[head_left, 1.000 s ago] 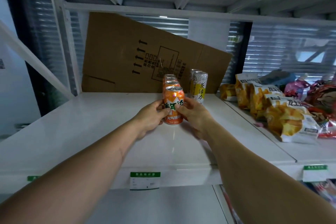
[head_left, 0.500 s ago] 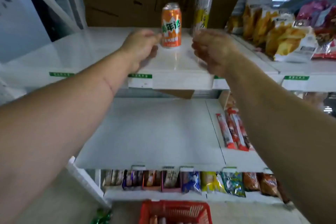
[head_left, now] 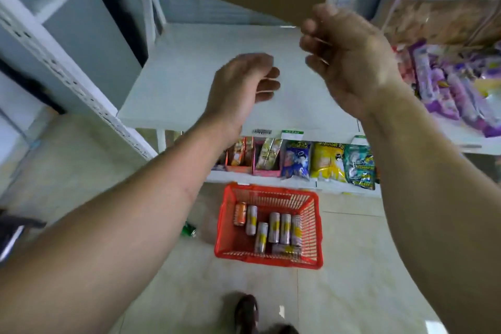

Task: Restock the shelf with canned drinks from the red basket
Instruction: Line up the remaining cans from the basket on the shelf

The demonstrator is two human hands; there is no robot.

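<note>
Both hands, left [head_left: 241, 84] and right [head_left: 349, 59], had left the shelved orange can, loosely curled and empty, above the red plastic basket [head_left: 311, 225] holding remaining cans [head_left: 273, 228].

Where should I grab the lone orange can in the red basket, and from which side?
Grip the orange can across its round body, coming straight down from above. It lies on its side by the red basket's left wall, a silver can close on its right, so side access looks tight.
</note>
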